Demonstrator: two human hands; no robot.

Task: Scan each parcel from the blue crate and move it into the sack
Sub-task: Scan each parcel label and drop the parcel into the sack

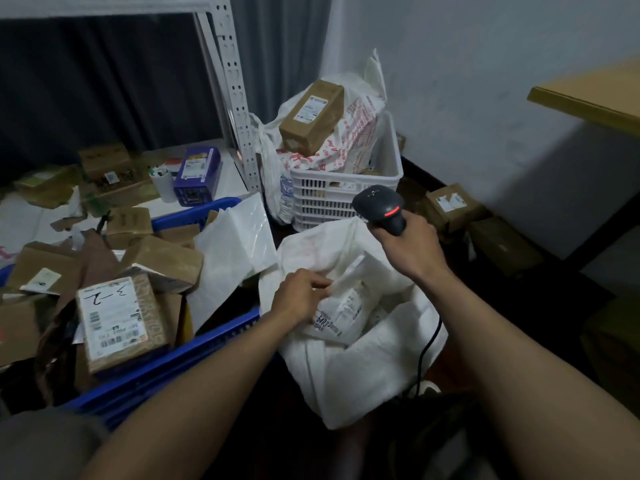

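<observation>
Parcels (119, 320) lay in blue crate (194, 355) at left, within reach | white sack (363, 386) stood open beside it, ready to receive | left hand (299, 296) pinched labelled white parcel (341, 306) inside sack mouth | right hand (410, 247) gripped scanner (379, 206) above, out of the way

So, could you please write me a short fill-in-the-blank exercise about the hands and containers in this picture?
1. The right hand grips a barcode scanner whose lit strip glows ____.
2. The left hand holds a labelled parcel inside the sack; parcel and sack are both ____.
3. The crate of cardboard parcels to the person's left is coloured ____.

Missing words: red; white; blue.
</observation>
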